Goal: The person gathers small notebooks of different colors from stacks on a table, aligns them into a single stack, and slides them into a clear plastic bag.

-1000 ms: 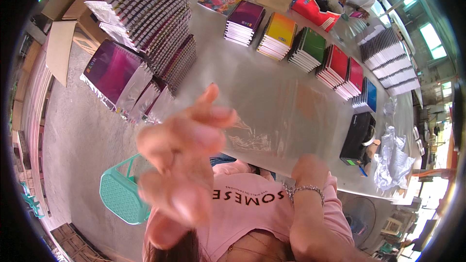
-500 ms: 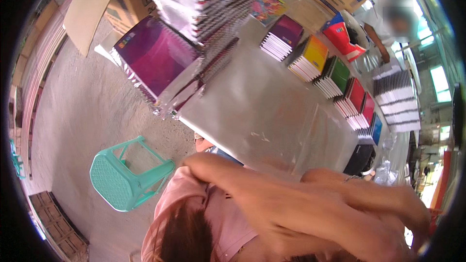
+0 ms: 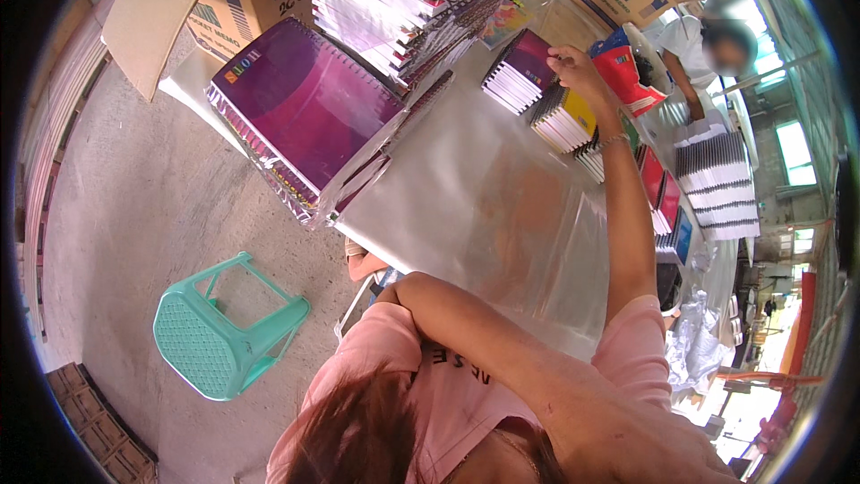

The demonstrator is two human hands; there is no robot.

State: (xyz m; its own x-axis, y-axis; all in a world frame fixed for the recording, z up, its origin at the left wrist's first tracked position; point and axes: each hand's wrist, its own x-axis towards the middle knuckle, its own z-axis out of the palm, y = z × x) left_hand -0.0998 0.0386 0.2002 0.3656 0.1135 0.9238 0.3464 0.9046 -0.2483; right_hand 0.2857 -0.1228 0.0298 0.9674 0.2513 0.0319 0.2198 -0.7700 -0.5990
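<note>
My right hand [image 3: 578, 72] reaches to the far side of the plastic-covered table [image 3: 430, 188]. Its bent fingers close at the edge of a purple spiral notebook [image 3: 524, 58] on top of a small stack. Under the wrist is a stack of yellow notebooks [image 3: 564, 118]. My left forearm crosses in front of my chest, and my left hand [image 3: 645, 439] is at the lower edge, close to the camera. Its fingers are out of sight.
At the left rise wrapped large purple notebooks [image 3: 305, 108] and a tall notebook stack [image 3: 376, 9] beside a cardboard box [image 3: 255, 0]. Red notebooks [image 3: 658, 188] and blue ones [image 3: 674, 237] line the right. A green stool [image 3: 210, 332] stands on the floor. Another person [image 3: 685, 49] is across.
My right hand has left the place by my left hand at the lower right and stretched out to the purple stack. The view has shifted slightly.
</note>
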